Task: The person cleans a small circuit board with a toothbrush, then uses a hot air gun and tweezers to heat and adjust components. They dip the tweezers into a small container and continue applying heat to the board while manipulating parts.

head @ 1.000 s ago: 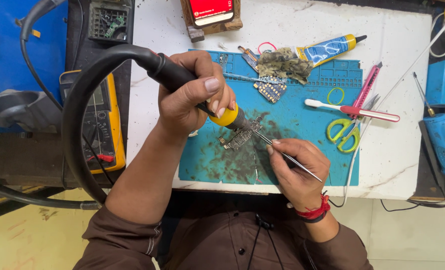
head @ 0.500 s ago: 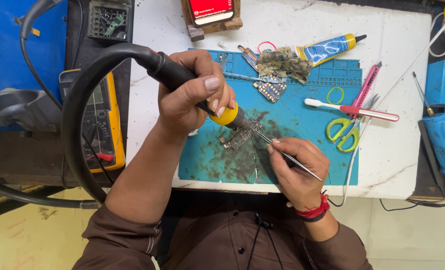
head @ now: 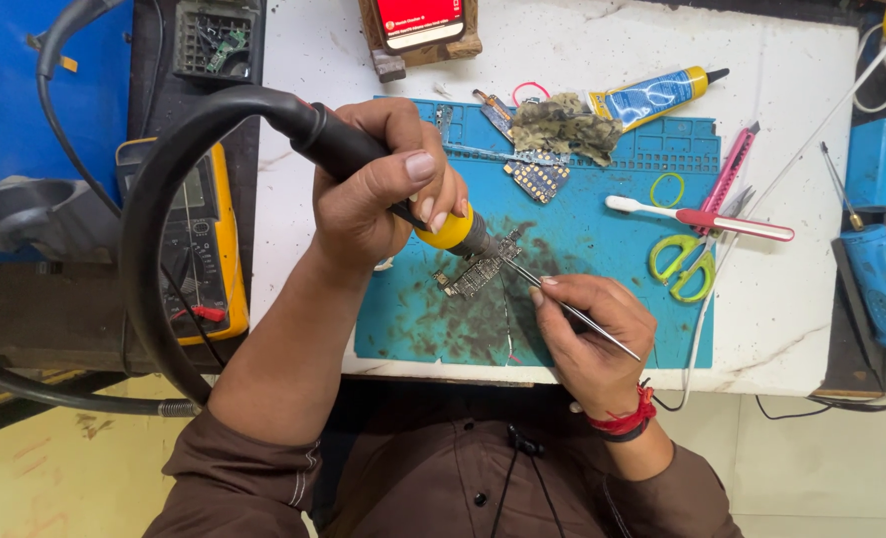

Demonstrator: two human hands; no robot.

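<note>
Nearest me, my right hand (head: 590, 334) pinches the tweezers (head: 572, 311) between thumb and first fingers, pressed tight, tips aimed up-left at the circuit board (head: 478, 271). The board lies flat on the blue mat (head: 602, 249), about mid-mat, just left of the tweezer tips.

My left hand (head: 378, 189), just above and left of the board, is wrapped round the hot-air handle (head: 363, 159) — fingers curled shut on the black grip, thumb laid across, the yellow collar (head: 448, 227) and nozzle pointing down at the board's upper edge. The thick black hose (head: 154, 229) loops off left of the board.

I'd judge the board light, thin, stiff but fragile — tiny parts on top, prob. hot near the nozzle. Best held by its bare edge w/ the tweezers, never by the parts; it'd skid easily on the mat.

Right of the board: green scissors (head: 684, 261), a toothbrush (head: 697, 217), a pink knife (head: 730, 171). Beyond the board: a grey rag (head: 562, 125), a glue tube (head: 652, 92). Far left of the board, a yellow meter (head: 204, 239).
</note>
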